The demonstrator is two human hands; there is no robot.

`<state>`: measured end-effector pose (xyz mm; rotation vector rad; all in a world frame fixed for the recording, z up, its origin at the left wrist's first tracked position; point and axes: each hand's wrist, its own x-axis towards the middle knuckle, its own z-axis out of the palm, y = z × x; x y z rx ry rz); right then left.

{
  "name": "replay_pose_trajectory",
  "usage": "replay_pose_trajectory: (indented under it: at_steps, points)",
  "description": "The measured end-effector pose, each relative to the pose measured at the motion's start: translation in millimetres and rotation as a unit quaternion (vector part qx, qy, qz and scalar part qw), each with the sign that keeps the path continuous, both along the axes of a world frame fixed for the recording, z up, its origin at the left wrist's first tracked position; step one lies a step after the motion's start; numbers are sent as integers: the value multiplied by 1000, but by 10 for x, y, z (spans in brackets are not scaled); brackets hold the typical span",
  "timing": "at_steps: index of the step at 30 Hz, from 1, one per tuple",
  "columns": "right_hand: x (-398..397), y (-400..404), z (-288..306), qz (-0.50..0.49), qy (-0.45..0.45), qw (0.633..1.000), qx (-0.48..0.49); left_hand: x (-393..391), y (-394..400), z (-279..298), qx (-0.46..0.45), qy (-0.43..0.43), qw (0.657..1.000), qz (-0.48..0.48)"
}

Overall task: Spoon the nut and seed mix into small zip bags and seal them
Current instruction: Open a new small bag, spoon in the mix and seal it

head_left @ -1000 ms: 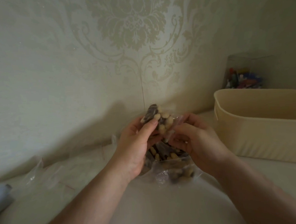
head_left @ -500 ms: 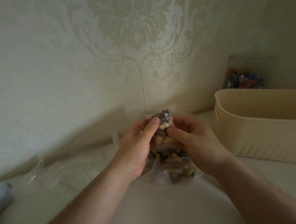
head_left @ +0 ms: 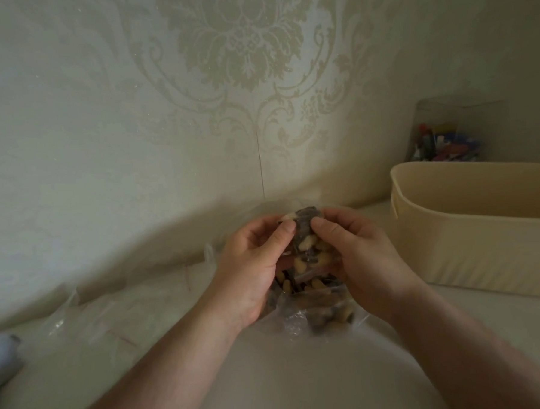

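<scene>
Both thumbs have drawn closer along the top of the small bag [head_left: 306,233] of nuts and seeds, which the left hand [head_left: 253,267] and right hand [head_left: 356,256] pinch between them, above a larger bag of mix [head_left: 318,311] just below the palms.
</scene>
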<state>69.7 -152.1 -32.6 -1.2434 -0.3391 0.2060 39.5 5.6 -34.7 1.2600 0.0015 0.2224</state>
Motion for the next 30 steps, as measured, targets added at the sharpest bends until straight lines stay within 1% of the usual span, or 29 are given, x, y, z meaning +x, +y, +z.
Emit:
replay_pose_trajectory:
  at_steps: [2,4,8,10,12,14,17,20,23,25,27,30]
  points:
    - [-2,-5,-17,5,-41,999,-25,20,11,-19,13,3,1000,20]
    - [5,-1,-40,-21,-67,996,-47,24,34,-23,15,6,1000,20]
    - [36,-1,-49,-74,-50,996,-28,15,53,-38,61,20,997,-45]
    - [31,3,-28,-63,-24,998,-3,7,29,-56,65,22,996,-58]
    - [24,0,-11,-49,-9,999,-6,0,-7,-68,57,22,997,-49]
    - [9,-2,-4,-57,-34,997,-49,2,-20,-82,55,25,997,-41]
    - [13,22,-35,-95,-91,983,-127,5,-16,-71,43,24,998,-46]
    - [27,47,-65,-148,-171,954,-195,6,-47,-54,49,16,999,-15]
    - [-18,82,-63,-186,-211,936,-210,34,-73,-84,135,-21,990,45]
    - [-39,92,-62,-214,-210,933,-200,36,-78,-94,183,-44,980,65]
    - [-20,90,-79,-222,-205,935,-188,26,-86,-92,210,-63,972,79]
    - [-4,100,-99,-169,-177,954,-173,19,-79,-101,196,-83,973,94]
